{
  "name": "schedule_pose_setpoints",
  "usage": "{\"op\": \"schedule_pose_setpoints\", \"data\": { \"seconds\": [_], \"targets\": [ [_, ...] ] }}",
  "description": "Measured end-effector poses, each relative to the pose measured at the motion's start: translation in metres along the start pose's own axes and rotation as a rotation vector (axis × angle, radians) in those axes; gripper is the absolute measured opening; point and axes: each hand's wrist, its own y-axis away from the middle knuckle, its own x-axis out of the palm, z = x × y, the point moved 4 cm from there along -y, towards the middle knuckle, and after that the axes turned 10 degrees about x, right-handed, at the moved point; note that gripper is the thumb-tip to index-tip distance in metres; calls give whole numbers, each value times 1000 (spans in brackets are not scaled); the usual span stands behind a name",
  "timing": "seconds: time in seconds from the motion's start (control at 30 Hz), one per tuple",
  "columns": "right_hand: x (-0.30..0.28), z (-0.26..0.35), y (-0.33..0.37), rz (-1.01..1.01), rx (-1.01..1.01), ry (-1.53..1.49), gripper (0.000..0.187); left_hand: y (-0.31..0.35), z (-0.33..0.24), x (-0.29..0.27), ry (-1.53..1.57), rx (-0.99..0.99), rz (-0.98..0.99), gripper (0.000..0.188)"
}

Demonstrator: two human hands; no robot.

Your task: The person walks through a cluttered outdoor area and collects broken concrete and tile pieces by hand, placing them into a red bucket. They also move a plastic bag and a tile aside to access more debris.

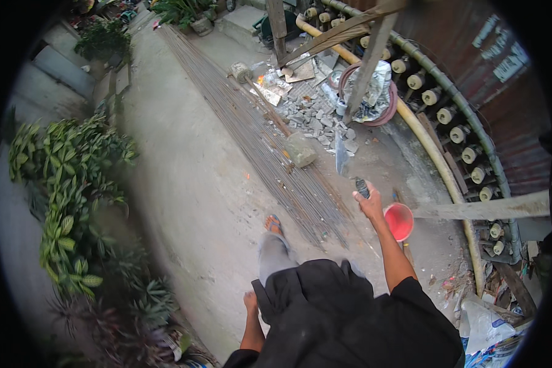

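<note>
Green leafy plants (61, 208) grow along the left edge of the grey concrete ground (172, 153). Next, the left hand (250, 299) hangs down by the person's black clothes (313, 288). I cannot tell if its fingers are spread or pressed together. Long, thin, brown-grey metal rods (248, 138) lie side by side on the ground. Right of them is a pile of broken grey stones (316, 116). Close to the stones is a grey metal trowel (341, 158) with a pointed blade; I cannot tell if they touch. The right hand (369, 204) has its fingers wrapped around the dark handle. From those fingers the blade points out, away from the body, and leans a little left. The left hand is well apart from it. A round red bucket (399, 222) is just right of the right hand. Last, a long yellow pipe (432, 142) bends along the ground's right edge.
</note>
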Motion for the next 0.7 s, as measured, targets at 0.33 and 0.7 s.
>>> {"op": "schedule_pose_setpoints", "data": {
  "seconds": [0.33,0.7],
  "targets": [
    [449,-144,-249,320,732,-550,34,-217,-217,122,-904,123,172,113],
    [482,-397,-387,176,973,17,39,-267,-215,211,-1039,-38,325,92]
  ]
}}
